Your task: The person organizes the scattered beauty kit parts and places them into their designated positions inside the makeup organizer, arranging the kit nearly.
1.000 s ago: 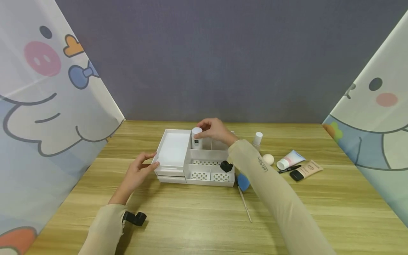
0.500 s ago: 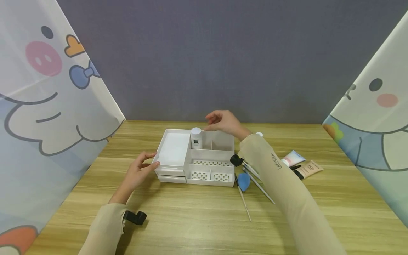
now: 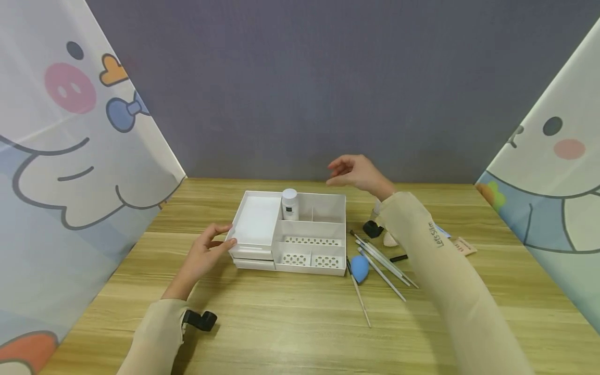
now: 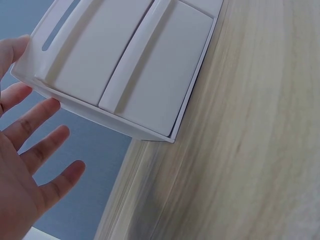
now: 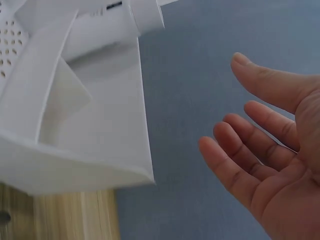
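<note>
A white desktop organizer (image 3: pixel 313 229) stands on the wooden table, with drawers at the left and open compartments at the right. My left hand (image 3: pixel 201 260) touches its front left corner; in the left wrist view the fingers are spread, their tips at the edge beside the drawer fronts (image 4: pixel 155 75). In the organizer's back left open compartment a white bottle (image 3: pixel 290 207) with a white cap stands upright. My right hand (image 3: pixel 358 173) hovers behind and right of the organizer, fingers loosely bent. Nothing is between its fingers in the right wrist view, apart from the organizer's wall (image 5: pixel 115 100).
Right of the organizer lie a blue makeup sponge (image 3: pixel 360 268), several thin brushes (image 3: pixel 382 273) and a black-tipped brush (image 3: pixel 360 304). A beige tube (image 3: pixel 465 246) and a pale round sponge (image 3: pixel 389 239) are partly hidden by the right sleeve (image 3: pixel 436 250). A grey wall panel (image 3: pixel 262 104) rises behind.
My right hand has let go of the white bottle, left it in the back compartment, and moved up and to the right. The left hand stays at the organizer's corner.
</note>
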{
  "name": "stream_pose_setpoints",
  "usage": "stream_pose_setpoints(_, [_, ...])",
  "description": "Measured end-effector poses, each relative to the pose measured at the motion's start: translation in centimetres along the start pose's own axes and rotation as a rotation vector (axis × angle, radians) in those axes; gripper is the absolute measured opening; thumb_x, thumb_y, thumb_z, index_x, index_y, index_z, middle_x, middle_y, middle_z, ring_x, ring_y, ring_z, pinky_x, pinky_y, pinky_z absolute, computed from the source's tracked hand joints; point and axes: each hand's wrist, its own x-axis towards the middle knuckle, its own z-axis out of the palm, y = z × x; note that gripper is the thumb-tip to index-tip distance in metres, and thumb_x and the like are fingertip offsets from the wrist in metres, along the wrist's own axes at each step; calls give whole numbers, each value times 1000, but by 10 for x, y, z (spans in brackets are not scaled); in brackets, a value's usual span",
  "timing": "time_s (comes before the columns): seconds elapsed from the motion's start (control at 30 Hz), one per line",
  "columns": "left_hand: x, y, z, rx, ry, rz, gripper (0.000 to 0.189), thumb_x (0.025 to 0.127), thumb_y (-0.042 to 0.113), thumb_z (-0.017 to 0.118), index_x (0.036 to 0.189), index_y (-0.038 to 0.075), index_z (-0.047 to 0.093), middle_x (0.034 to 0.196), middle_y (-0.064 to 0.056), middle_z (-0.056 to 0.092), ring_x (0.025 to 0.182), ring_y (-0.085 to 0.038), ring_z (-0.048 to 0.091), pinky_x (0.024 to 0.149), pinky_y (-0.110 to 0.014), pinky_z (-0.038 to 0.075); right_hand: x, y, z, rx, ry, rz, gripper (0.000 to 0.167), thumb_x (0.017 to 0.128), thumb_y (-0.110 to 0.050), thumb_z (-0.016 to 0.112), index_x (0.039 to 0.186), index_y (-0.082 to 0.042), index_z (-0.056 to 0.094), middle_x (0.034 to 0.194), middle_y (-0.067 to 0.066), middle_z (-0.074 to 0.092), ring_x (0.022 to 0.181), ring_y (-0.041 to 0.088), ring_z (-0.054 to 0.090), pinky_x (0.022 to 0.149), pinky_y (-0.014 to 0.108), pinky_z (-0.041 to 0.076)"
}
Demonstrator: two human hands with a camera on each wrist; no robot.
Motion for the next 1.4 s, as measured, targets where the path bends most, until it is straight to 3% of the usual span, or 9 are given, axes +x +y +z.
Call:
stream_pose_setpoints(0.23, [0,0,-1,-13,0,8,22,95,3,66,114,-5,57,135,-25,56,128,-40,48,88,-21,47,-9,9,-18,-7,19,46,41,87,-16,80,123,-2,64,105,10,69,96,24,63,89,46,51])
stream_pose_setpoints(0.6, [-2,1,0,-25,-7,-9,22,95,4,66,114,-4,57,137,-24,55,129,-40,47,88,-21,47,-26,26,-43,-53,39,82,43,88,-17,78,126,-3,62,111,13,66,97,23,62,89,44,51])
stream_pose_setpoints(0.83, [0,2,2,-30,-9,-8,22,95,4,66,113,-4,57,136,-24,55,128,-39,48,88,-22,47,-40,38,-56,-1,46,136,46,90,-13,76,131,0,58,111,12,64,93,16,62,78,28,56])
stream_pose_setpoints(1.1, [-1,3,3,-21,-11,-21,22,96,5,66,113,-3,57,137,-22,56,128,-36,48,91,-28,48,-55,57,-66,23,7,164,48,93,-12,72,133,5,53,112,13,62,91,10,63,81,27,56])
stream_pose_setpoints(1.4, [-2,4,1,-31,-18,-34,23,95,5,66,115,-4,56,137,-24,55,122,-39,52,84,-23,50,-66,75,-65,110,-3,159,48,93,-10,72,131,8,51,106,8,63,90,11,62,78,27,56])
